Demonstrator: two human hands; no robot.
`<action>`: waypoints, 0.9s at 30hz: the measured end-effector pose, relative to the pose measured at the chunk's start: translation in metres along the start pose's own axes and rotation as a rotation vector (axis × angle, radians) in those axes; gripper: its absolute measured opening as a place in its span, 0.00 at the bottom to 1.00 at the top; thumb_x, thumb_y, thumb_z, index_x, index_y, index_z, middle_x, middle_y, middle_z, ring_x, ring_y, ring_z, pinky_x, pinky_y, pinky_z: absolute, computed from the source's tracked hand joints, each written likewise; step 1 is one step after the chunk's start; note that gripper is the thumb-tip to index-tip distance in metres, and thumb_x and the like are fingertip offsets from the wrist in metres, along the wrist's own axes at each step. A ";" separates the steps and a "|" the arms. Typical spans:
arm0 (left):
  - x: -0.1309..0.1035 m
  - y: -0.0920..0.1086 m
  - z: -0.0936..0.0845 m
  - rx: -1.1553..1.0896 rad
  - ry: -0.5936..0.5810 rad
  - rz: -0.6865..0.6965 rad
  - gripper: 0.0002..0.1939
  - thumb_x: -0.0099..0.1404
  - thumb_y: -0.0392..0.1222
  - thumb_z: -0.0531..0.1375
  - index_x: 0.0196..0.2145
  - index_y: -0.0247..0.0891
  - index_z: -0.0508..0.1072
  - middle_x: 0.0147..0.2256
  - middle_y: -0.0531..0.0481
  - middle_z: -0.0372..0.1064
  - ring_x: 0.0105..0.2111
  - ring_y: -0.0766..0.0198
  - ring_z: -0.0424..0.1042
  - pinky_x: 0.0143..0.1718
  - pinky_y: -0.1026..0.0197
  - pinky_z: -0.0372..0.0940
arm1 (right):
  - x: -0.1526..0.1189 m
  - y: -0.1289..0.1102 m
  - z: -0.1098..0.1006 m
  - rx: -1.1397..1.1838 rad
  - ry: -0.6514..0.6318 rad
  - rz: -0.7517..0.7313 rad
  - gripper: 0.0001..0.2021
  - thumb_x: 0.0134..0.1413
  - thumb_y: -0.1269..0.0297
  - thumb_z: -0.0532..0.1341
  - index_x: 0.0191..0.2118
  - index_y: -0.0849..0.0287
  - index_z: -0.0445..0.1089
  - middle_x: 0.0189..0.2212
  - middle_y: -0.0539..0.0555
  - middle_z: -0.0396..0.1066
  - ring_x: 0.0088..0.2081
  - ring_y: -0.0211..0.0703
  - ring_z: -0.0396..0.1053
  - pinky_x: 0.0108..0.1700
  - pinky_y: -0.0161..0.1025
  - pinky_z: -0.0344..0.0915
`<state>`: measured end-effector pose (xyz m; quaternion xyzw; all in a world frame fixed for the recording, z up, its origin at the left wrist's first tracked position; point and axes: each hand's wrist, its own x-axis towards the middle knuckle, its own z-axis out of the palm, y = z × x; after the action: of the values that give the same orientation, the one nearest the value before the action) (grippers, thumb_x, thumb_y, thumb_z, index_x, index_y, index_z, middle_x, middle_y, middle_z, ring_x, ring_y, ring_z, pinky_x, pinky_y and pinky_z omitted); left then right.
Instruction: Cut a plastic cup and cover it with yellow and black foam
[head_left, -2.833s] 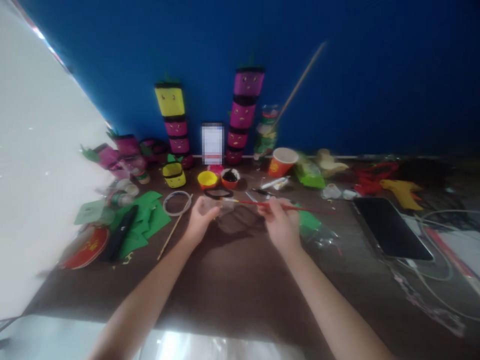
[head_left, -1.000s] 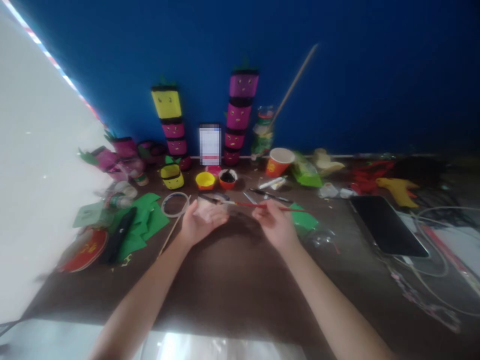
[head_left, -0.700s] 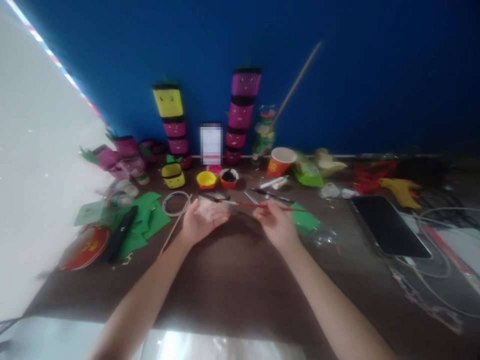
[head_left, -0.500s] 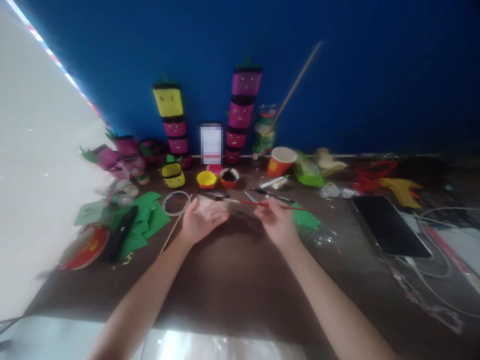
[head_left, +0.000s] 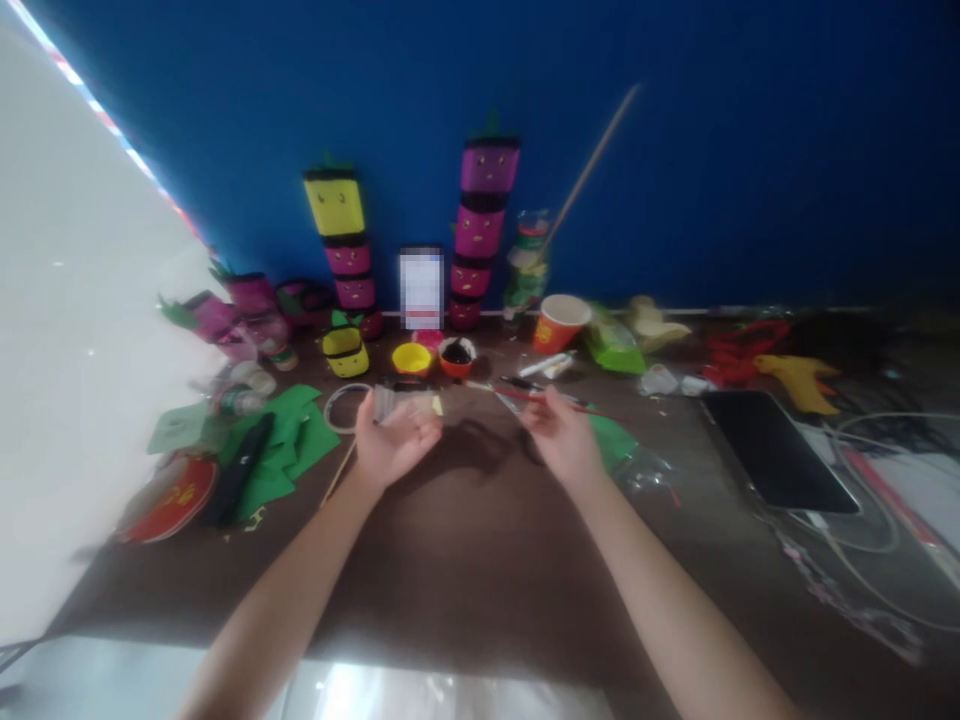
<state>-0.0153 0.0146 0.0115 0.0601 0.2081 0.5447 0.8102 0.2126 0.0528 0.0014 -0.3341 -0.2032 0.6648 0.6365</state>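
The fingers (head_left: 556, 402) of the right hand (head_left: 564, 445) are pinching a red brush (head_left: 517, 394), its bristle end pointing left toward a clear cup (head_left: 405, 405) and staying apart from it. The left hand (head_left: 390, 450) is lying palm up, its fingers curling loosely around that cup, which is sitting above the near-middle of the desk (head_left: 450, 590); blur is hiding its exact outline.

Nearest on the left, a red lid (head_left: 176, 500) is resting beside a black object (head_left: 244, 468), which is lying against green sheets (head_left: 292, 450). A thin stick (head_left: 341, 470) is slanting just beside the left wrist. On the right, a green scrap (head_left: 613, 440) is lying next to the right hand, and a dark tablet (head_left: 780, 452) is resting farther over.

Beyond the hands, a tape ring (head_left: 328, 410) is lying near the left thumb. Yellow paint (head_left: 412, 357) and black paint (head_left: 457, 354) are standing side by side in small cups, a yellow pot (head_left: 346, 352) to their left. A paper cup (head_left: 551, 332) is standing farther right.

Farthest back, two stacks (head_left: 479, 230) with drawn faces are rising before the blue wall (head_left: 675, 180), a phone (head_left: 421, 288) standing between them.
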 end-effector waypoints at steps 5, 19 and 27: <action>-0.001 0.004 -0.002 -0.068 -0.052 -0.065 0.30 0.55 0.66 0.51 0.30 0.32 0.68 0.23 0.47 0.64 0.24 0.64 0.68 0.26 0.63 0.66 | 0.001 -0.004 -0.001 0.049 -0.001 0.039 0.13 0.34 0.64 0.72 0.22 0.59 0.67 0.17 0.44 0.68 0.20 0.29 0.65 0.20 0.27 0.62; -0.001 0.007 -0.012 0.050 -0.062 -0.025 0.37 0.46 0.76 0.51 0.27 0.34 0.69 0.19 0.49 0.66 0.20 0.66 0.68 0.22 0.64 0.65 | 0.000 0.001 -0.003 0.022 -0.042 0.011 0.10 0.39 0.64 0.70 0.23 0.58 0.69 0.20 0.45 0.71 0.21 0.31 0.67 0.22 0.31 0.63; 0.015 -0.013 -0.012 0.598 0.051 0.519 0.29 0.44 0.57 0.67 0.40 0.38 0.69 0.41 0.43 0.73 0.44 0.54 0.73 0.49 0.51 0.65 | -0.001 -0.002 0.000 -0.007 0.036 -0.128 0.12 0.35 0.61 0.72 0.25 0.59 0.70 0.22 0.45 0.72 0.26 0.30 0.70 0.28 0.29 0.67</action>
<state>-0.0040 0.0218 -0.0079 0.3305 0.3557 0.6479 0.5869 0.2141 0.0524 0.0031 -0.3345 -0.2151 0.6160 0.6800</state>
